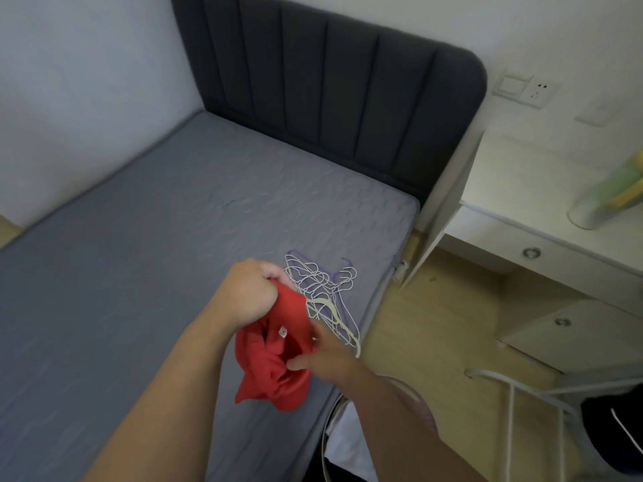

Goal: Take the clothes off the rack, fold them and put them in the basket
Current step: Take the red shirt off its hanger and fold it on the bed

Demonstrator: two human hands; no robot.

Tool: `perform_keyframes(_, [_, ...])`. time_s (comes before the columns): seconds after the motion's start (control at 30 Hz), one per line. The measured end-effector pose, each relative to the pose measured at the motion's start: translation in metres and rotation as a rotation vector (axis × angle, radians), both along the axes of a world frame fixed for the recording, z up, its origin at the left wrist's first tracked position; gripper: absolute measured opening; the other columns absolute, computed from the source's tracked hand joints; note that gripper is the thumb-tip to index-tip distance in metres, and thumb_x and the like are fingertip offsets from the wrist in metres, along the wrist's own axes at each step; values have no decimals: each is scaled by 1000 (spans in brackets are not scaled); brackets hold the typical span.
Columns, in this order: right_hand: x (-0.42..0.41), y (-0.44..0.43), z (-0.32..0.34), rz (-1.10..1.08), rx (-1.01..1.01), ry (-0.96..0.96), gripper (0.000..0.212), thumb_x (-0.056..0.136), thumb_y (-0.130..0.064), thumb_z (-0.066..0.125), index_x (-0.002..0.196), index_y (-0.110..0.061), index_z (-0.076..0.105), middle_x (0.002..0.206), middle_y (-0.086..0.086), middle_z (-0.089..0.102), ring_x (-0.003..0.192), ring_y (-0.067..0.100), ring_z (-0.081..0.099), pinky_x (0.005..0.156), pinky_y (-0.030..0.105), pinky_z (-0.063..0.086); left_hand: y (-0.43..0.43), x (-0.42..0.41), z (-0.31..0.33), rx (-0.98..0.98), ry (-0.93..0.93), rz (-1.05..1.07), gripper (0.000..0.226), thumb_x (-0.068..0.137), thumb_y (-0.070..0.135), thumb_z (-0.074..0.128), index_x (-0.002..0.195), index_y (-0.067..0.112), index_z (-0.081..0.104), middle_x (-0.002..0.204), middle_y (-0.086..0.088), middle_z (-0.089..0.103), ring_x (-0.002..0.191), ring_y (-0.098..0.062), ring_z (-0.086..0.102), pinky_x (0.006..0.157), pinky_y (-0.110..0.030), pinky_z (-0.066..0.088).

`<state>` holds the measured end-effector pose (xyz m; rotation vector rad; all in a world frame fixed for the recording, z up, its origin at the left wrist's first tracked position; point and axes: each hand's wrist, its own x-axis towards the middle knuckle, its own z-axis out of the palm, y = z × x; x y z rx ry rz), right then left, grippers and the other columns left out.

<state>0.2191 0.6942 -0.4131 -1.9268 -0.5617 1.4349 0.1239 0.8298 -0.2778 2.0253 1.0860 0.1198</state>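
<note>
Here's the left hand (248, 293), here's the right hand (327, 356), both bare. The left forearm (181, 394) and right forearm (400, 422) are bare as well (uncovered right down to the lower edge).

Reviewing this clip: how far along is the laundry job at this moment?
Done: a pile of empty hangers lies on the mattress, so several garments look already taken off. In hand: the left hand and right hand hold a crumpled red garment, not yet folded. Left: folding it, plus a dark garment at the white rack.
</note>
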Motion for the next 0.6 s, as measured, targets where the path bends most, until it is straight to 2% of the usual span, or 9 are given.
perform_keyframes(0.03, [-7,2,6,15,21,-49,62,55,-37,85,108,-53,57,112,-14,69,104,9,67,95,36,55,-2,-2,6,5,-29,-10,54,67,-13,42,68,30,76,65,24,69,68,11,61,60,-5,42])
perform_keyframes(0.1, [-13,5,22,-13,75,-213,51,64,-55,74,111,-42,60,110,-8,71,103,14,67,95,37,53,-5,-5,18,24,-96,-44,58,67,-14,41,68,33,75,70,28,69,73,12,61,63,-5,42])
perform_keyframes(0.13, [-14,6,30,-50,72,-325,45,73,-51,69,114,-34,61,110,-2,71,104,21,66,92,35,52,-7,-9,25,42,-133,-59,59,67,-15,41,69,33,75,72,28,70,73,12,61,63,-5,41])
perform_keyframes(0.2, [-12,2,44,-69,-7,-491,34,84,-24,60,118,-24,63,113,7,70,108,32,64,90,34,50,-9,-19,40,66,-207,-59,60,67,-18,40,72,29,75,66,30,67,63,12,59,56,-5,38])
perform_keyframes(0.27, [-11,-4,53,-45,-75,-568,48,78,-11,50,122,-25,62,119,9,67,111,34,63,92,38,52,-6,-30,50,93,-259,-21,58,68,-19,38,75,23,76,60,28,65,53,11,55,49,-5,35])
perform_keyframes(0.4, [-13,-16,87,7,-170,-735,58,83,-12,48,138,-33,50,133,5,55,118,31,61,94,38,49,15,-65,51,218,-277,17,61,67,-17,39,74,34,72,68,30,67,61,12,59,56,-8,42])
perform_keyframes(0.47, [-14,-21,109,10,-162,-853,52,85,-11,48,132,-31,55,131,4,58,117,30,61,92,37,49,22,-84,48,288,-250,25,59,65,-16,41,78,33,71,68,25,68,61,10,60,58,-13,45])
perform_keyframes(0.53, [-13,-25,131,-15,-141,-913,45,84,-10,48,123,-28,63,124,4,64,113,30,63,88,36,51,29,-94,43,377,-210,3,58,65,-17,42,88,26,73,78,15,70,70,1,62,64,-16,45])
perform_keyframes(0.6, [-13,-28,152,-96,-69,-863,45,82,-8,45,117,-25,69,117,8,68,108,33,64,88,36,53,34,-103,38,463,-161,-85,56,65,-17,46,97,20,73,90,2,73,87,-15,65,72,-22,45])
